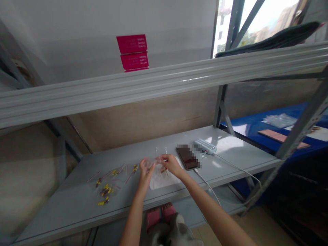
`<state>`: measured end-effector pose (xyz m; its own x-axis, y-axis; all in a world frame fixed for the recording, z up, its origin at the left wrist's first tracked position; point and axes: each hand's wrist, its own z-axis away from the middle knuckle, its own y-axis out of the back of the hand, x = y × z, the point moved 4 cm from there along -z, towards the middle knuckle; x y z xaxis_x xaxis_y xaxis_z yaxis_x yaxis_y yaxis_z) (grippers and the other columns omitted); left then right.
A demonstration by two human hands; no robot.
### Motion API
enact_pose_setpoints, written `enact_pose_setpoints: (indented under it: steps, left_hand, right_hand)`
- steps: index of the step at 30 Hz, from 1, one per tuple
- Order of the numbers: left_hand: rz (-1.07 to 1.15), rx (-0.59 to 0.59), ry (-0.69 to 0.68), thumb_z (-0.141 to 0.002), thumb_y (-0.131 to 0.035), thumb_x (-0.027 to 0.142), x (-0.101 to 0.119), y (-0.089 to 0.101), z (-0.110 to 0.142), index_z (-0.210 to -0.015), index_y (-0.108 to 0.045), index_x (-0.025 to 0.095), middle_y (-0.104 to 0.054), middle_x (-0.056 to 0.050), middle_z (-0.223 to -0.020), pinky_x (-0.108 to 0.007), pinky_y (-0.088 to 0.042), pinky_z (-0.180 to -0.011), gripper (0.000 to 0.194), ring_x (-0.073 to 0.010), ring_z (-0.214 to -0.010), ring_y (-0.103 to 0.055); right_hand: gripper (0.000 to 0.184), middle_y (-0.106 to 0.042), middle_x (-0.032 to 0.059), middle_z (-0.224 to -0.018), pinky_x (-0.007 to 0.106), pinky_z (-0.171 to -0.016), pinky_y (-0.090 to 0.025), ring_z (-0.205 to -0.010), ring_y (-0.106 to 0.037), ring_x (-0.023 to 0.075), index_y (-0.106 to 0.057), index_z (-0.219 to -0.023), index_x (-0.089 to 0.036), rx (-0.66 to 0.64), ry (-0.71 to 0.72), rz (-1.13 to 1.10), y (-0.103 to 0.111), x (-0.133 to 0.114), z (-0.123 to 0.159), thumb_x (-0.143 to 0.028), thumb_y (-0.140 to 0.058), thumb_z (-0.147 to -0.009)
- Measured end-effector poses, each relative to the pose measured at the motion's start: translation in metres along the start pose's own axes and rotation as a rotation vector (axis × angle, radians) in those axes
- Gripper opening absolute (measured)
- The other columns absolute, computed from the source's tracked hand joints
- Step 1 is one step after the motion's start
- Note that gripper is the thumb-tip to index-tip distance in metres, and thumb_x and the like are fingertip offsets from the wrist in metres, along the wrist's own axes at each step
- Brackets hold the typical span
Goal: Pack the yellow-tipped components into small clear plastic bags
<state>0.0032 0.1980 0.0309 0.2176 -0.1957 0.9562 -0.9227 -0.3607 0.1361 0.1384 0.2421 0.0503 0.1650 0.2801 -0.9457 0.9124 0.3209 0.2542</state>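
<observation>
A clear, thin plastic bag (pixel 154 160) is stretched between my two hands above the shelf. My left hand (pixel 146 168) pinches its left side, with thumb and fingers drawn together. On the other side, my right hand (pixel 169 162) has its fingertips closed on the bag's right edge. Below them lies a white sheet (pixel 161 181), with small brownish pieces (pixel 163 169) on it near my right fingers; their kind is too small to tell. To the left are several clear bags with yellow and dark small pieces (pixel 106 190) inside.
A dark phone (pixel 188 158) with a white cable (pixel 208 187) lies right of the sheet, and a pale power bank (pixel 205 146) sits behind it. The grey shelf (pixel 77 201) has an upper beam (pixel 164 80) across it. A blue table (pixel 246 131) stands at right.
</observation>
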Motion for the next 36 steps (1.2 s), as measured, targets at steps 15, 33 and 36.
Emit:
enact_pose_setpoints:
  steps: [15, 33, 36]
  left_hand:
    - [-0.116, -0.182, -0.034, -0.060, -0.064, 0.032, 0.002, 0.004, -0.043, -0.089, -0.055, 0.015, -0.060, 0.002, -0.062, -0.020, -0.035, -0.041, 0.036, -0.0093, -0.044, -0.049]
    - [-0.023, -0.258, -0.136, -0.060, -0.066, 0.017, -0.008, 0.013, -0.056, -0.118, -0.043, 0.020, -0.063, -0.005, -0.096, -0.028, -0.049, -0.072, 0.062, -0.0112, -0.072, -0.061]
    - [-0.155, -0.245, -0.100, -0.065, -0.062, 0.020, -0.026, 0.018, -0.052, -0.102, -0.056, 0.016, -0.064, -0.008, -0.096, -0.030, -0.048, -0.073, 0.037, -0.0137, -0.074, -0.061]
  right_hand:
    - [0.032, -0.069, 0.0071, -0.084, 0.023, -0.058, -0.045, -0.061, -0.059, 0.0128, -0.066, -0.095, -0.013, 0.204, 0.025, 0.113, 0.026, 0.038, -0.001, -0.035, -0.051, -0.078]
    - [0.014, -0.071, 0.0052, -0.086, 0.023, -0.071, -0.042, -0.081, -0.062, 0.0188, -0.073, -0.080, -0.021, 0.199, -0.049, 0.526, 0.026, 0.057, 0.006, -0.025, -0.062, -0.073]
    - [0.013, -0.071, 0.0050, -0.085, 0.023, -0.072, -0.041, -0.081, -0.062, 0.0184, -0.073, -0.079, -0.019, 0.207, -0.035, 0.540, 0.025, 0.056, 0.007, -0.023, -0.062, -0.074]
